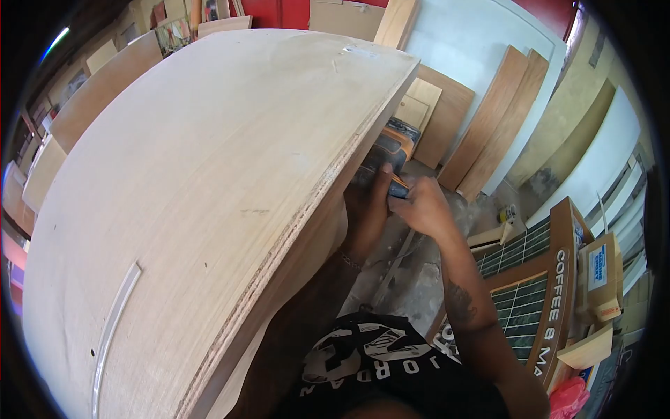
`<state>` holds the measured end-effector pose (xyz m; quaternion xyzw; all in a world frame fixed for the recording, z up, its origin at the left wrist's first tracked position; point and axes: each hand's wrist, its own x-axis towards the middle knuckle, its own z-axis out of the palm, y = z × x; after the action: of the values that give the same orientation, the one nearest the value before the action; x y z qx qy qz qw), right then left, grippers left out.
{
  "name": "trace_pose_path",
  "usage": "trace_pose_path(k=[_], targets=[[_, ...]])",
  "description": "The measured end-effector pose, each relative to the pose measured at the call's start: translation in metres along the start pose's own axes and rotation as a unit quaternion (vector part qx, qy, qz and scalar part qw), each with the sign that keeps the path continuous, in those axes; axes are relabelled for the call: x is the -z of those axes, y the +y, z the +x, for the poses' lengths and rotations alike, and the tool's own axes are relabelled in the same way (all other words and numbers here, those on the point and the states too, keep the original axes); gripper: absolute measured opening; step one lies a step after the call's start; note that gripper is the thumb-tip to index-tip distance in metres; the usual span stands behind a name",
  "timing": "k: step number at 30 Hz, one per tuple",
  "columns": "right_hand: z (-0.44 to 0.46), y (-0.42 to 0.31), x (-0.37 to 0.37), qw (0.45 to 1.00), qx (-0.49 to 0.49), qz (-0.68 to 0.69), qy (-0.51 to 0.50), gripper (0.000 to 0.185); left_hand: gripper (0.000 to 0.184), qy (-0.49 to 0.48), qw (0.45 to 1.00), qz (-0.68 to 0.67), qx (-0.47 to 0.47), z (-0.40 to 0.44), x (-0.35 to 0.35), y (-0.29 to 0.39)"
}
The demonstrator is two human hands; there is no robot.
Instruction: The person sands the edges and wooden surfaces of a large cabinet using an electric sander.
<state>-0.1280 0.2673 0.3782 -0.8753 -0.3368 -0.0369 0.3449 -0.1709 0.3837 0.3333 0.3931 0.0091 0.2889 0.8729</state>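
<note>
A large pale plywood piece [209,153] with a curved far edge fills the left and middle of the view. Beside its straight raw edge is a black and orange power tool [392,150], possibly a sander; its working face is hidden. My right hand [423,206] is closed around the tool's near end. My left hand [377,185] wraps the tool's side close to the plywood, and some of its fingers are out of sight. A thin pale strip [115,328] lies on the plywood's top.
Brown boards [488,126] lean against a large white panel [447,42] behind the tool. At the right stand a brown lettered frame [555,279] with green grid panels and a cardboard box [601,269]. Dusty concrete floor [412,279] shows below my arms.
</note>
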Motion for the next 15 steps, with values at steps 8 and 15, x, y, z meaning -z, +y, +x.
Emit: trace_pose_path(k=[8, 15], targets=[[-0.005, 0.028, -0.019, 1.0, -0.011, -0.001, -0.029, 0.032, 0.044, -0.006, 0.997, 0.028, 0.074, -0.004, 0.02, -0.015], [-0.021, 0.047, -0.052, 0.996, -0.059, 0.005, -0.07, 0.033, 0.033, -0.012, 0.994, 0.109, 0.024, -0.012, 0.061, -0.066]])
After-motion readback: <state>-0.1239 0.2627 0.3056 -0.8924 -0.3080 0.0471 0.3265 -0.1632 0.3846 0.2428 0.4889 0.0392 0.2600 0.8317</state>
